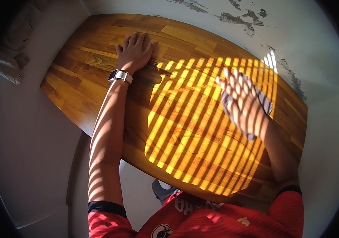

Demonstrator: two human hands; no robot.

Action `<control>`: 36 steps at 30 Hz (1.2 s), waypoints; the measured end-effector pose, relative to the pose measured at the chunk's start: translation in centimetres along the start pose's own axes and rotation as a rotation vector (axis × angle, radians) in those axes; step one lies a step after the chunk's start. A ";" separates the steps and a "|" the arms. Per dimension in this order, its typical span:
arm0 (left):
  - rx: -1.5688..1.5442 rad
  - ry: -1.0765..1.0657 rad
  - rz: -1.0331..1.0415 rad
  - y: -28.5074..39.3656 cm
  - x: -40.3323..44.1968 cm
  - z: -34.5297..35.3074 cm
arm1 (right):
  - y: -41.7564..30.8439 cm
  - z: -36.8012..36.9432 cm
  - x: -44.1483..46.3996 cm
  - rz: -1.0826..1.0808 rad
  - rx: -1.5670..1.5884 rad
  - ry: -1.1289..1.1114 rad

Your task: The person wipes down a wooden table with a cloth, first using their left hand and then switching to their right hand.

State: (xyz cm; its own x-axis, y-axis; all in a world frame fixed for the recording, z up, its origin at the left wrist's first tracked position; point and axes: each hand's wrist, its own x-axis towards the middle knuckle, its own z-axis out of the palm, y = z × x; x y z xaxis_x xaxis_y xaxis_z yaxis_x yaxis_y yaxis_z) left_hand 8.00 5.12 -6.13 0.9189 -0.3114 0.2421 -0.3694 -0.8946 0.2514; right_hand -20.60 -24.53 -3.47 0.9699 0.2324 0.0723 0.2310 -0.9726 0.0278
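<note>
Flat on the wooden tabletop (pixel 177 43), near its far edge, lies my left hand (pixel 135 52) with the fingers spread and nothing held. A white-banded watch is on that wrist. Toward the right side, my right hand (pixel 243 102) rests palm down on a grey cloth (pixel 264 104), pressing it against the wood. The cloth shows on both sides of the palm and below the heel of the hand. Its fingers are stretched out, lying over the cloth with the tips past its edge. Striped sunlight crosses this hand and the wood.
A white wall (pixel 292 43) with peeling patches borders the table's far and right edges. At the upper left hangs or lies a pale fabric item (pixel 8 67), partly in shadow. My red shirt (pixel 201 220) is close to the table's near edge.
</note>
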 end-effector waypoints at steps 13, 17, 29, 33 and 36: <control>0.026 0.000 0.018 -0.8 0.5 0.4 | -1.5 -1.5 0.0 0.029 0.041 -0.034; 0.032 -0.007 0.013 -0.7 0.4 0.2 | 1.2 -1.0 -0.3 0.099 -0.039 -0.004; 0.016 -0.004 0.035 -0.9 0.3 0.4 | 0.6 -1.8 -4.3 0.183 0.081 0.132; 0.006 0.002 0.029 -1.0 0.3 0.5 | -1.1 -2.7 -7.0 0.254 0.138 0.145; 0.022 0.008 0.039 -1.1 0.4 0.5 | -1.8 -3.3 -8.4 0.317 0.183 0.122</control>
State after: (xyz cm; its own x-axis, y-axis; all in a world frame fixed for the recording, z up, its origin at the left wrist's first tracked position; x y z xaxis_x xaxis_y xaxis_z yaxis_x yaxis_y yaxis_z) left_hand 8.83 5.77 -6.81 0.9026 -0.3440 0.2589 -0.4021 -0.8885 0.2211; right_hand -29.44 -24.68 -0.80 0.9817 -0.0916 0.1667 -0.0587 -0.9795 -0.1925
